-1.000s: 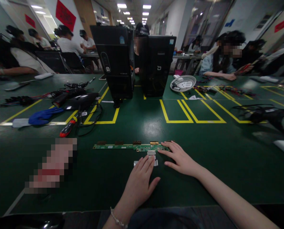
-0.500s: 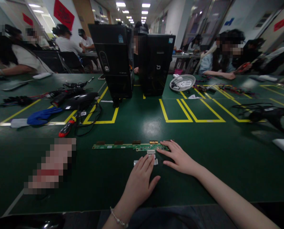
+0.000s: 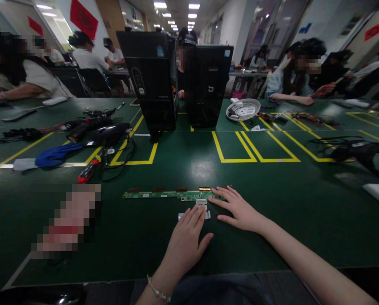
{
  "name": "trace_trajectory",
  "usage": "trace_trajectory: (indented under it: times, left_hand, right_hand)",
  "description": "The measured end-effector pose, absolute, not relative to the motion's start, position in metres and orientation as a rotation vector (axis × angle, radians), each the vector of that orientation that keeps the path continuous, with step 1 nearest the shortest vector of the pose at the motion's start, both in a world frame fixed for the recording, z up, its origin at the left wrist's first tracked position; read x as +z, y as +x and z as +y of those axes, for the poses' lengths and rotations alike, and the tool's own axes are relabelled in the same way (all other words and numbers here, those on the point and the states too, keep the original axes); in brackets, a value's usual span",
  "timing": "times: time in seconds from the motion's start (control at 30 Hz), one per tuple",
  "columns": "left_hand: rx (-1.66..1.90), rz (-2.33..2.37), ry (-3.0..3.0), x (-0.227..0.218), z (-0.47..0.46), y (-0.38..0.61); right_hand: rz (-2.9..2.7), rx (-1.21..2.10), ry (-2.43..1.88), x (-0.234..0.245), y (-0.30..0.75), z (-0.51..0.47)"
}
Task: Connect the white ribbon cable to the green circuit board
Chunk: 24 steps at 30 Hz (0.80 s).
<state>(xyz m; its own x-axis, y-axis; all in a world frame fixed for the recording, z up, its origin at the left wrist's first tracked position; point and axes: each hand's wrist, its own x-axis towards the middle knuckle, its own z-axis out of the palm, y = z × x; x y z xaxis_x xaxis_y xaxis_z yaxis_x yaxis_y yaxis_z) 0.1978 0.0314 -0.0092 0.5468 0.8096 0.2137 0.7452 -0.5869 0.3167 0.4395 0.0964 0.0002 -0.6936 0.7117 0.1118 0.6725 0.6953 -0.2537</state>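
A long, narrow green circuit board (image 3: 164, 195) lies flat on the green table, with brown-gold flexible tabs along its far edge. My right hand (image 3: 237, 208) rests with fingers spread over the board's right end, hiding part of it. Near the board's middle, my left hand (image 3: 189, 233) lies palm down with fingers stretched forward. Its fingertips cover part of a flat white-silver ribbon cable (image 3: 183, 216) just below the white connector (image 3: 201, 202). How the cable meets the connector is partly hidden by the fingers.
Two black computer towers (image 3: 151, 84) stand ahead. To the left lie a blue glove (image 3: 57, 155), a red-and-black screwdriver (image 3: 88, 170) and black cables. A white basket (image 3: 243, 110) and a black corded tool (image 3: 355, 150) are to the right. Several people sit around the room.
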Motion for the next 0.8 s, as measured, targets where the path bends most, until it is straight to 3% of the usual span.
trace_trajectory:
  times: [0.8]
  left_hand:
    - [0.373,1.156,2.687,-0.002,0.047,0.181]
  right_hand:
    - [-2.696,0.327,-1.091,0.003,0.441,0.097]
